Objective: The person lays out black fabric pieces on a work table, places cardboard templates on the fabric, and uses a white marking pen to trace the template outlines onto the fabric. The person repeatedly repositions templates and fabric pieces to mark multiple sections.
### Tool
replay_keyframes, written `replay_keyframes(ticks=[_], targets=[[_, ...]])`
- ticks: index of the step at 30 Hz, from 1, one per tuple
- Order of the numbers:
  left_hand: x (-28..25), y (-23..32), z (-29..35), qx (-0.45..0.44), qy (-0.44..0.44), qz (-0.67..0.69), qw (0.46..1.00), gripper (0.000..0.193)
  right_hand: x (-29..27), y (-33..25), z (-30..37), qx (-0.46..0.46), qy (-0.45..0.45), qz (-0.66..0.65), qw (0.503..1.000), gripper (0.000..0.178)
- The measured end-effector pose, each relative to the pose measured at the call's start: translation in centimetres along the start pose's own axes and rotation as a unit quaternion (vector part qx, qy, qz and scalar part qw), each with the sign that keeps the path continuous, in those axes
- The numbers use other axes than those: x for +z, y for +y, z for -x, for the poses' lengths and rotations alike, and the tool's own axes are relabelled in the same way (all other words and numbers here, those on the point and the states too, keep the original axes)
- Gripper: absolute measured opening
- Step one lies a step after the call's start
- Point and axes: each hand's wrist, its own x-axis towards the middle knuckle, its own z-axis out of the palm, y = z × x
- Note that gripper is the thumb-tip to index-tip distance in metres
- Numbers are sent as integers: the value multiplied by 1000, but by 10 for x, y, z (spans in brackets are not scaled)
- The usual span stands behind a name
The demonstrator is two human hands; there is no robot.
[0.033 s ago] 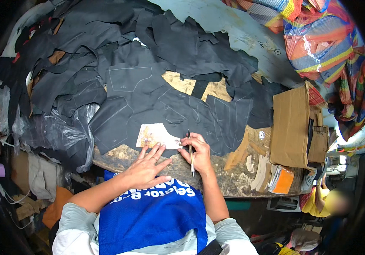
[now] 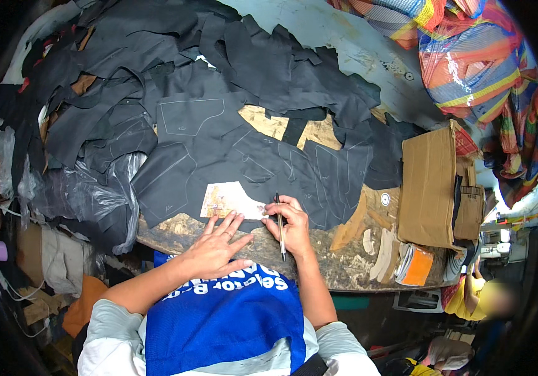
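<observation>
A large black sheet, seemingly leather [image 2: 216,156], lies over the table with several pale outlines drawn on it. On its near edge rests a whitish pattern piece [image 2: 228,195] with a curved side and brownish stains. My left hand [image 2: 216,250] lies flat with fingers spread, its fingertips on the lower edge of the pattern piece. Beside the piece's right tip, my right hand [image 2: 295,229] grips a slim pen [image 2: 281,232], held nearly upright. The pen's far end points at the black sheet; whether it touches cannot be made out.
More black pieces [image 2: 150,37] are heaped at the far left, with clear plastic [image 2: 112,188] below them. To the right stand a cardboard box [image 2: 429,182], an orange-covered booklet [image 2: 416,264] and pale cut strips [image 2: 380,257]. Colourful woven bags [image 2: 469,62] hang over the far right. A person in yellow [image 2: 466,301] is beyond.
My right hand and the pen have shifted very slightly to the left. My left hand and the pattern piece stay put.
</observation>
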Motion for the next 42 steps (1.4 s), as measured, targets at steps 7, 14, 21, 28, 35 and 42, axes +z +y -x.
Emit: replay_keyframes(ticks=[7, 14, 21, 28, 35, 42], targets=[[-1, -3, -1, -10, -12, -26, 1000, 69, 9, 0, -9, 35, 27, -23, 999, 14], [3, -5, -1, -11, -2, -23, 1000, 74, 35, -42, -39, -20, -82, -164, 983, 18], [-2, -8, -2, 2, -38, -11, 999, 69, 80, -50, -52, -52, -190, -91, 976, 13], [-7, -4, -5, -16, -16, -42, 999, 74, 93, -45, -69, -36, -86, -71, 993, 6], [-14, -2, -11, -41, -22, -41, 998, 68, 94, -40, -86, -49, -63, -24, 997, 8], [-16, 0, -20, -54, 33, -20, 998, 61, 67, -26, -76, 121, 8, -33, 992, 11]])
